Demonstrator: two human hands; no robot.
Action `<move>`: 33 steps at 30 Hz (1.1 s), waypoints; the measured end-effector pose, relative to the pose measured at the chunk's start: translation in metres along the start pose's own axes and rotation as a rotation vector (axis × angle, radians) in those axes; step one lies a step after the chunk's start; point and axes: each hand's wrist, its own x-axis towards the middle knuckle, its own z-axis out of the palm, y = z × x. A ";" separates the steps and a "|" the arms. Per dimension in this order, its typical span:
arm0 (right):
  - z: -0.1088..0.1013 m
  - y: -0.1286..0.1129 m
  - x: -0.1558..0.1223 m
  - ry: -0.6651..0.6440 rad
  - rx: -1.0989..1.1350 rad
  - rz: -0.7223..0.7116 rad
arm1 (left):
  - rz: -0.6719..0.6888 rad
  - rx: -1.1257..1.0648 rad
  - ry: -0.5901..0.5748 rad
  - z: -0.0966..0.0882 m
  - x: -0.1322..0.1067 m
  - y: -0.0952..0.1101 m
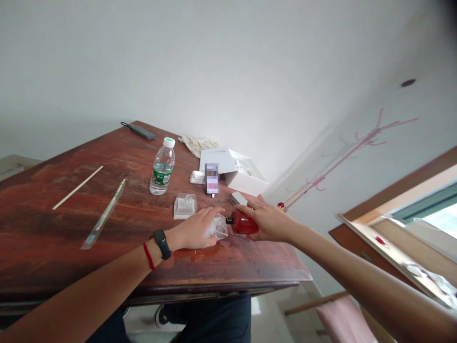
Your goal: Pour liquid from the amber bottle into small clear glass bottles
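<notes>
Right hand (267, 221) closed around a red bottle (243, 223) held on its side, fingers curled over its upper surface; its black nozzle (229, 220) points left, at or touching a clear plastic bag (217, 227). Left hand (194, 228) palm down, fingers extended over the bag; whether they pinch it cannot be told. Both hands lie near the front edge of a reddish wooden table (53, 228), with a small wet patch (194, 256) just below the left hand. Left wrist bears a black smartwatch (162, 243); a red string bracelet (148, 256) sits just behind it. Step in hand, as judged: bringing the nozzle to the bag; the next move calls for a steady hold on both. Beyond the hands: a clear plastic tray (185, 206), a water bottle (162, 166), and a white box (246, 171) by the far edge. Toward the left edge: 1 wooden stick (77, 187) and 1 clear plastic sleeve (103, 214)
</notes>
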 end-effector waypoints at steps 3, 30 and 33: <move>0.000 0.000 0.000 -0.010 -0.013 0.007 | 0.001 0.002 -0.003 0.000 0.000 -0.001; -0.001 0.000 0.002 -0.010 -0.025 -0.008 | -0.003 -0.018 0.003 0.000 0.000 -0.002; -0.001 0.000 0.002 -0.008 -0.037 -0.011 | -0.004 -0.021 0.009 0.001 0.000 -0.002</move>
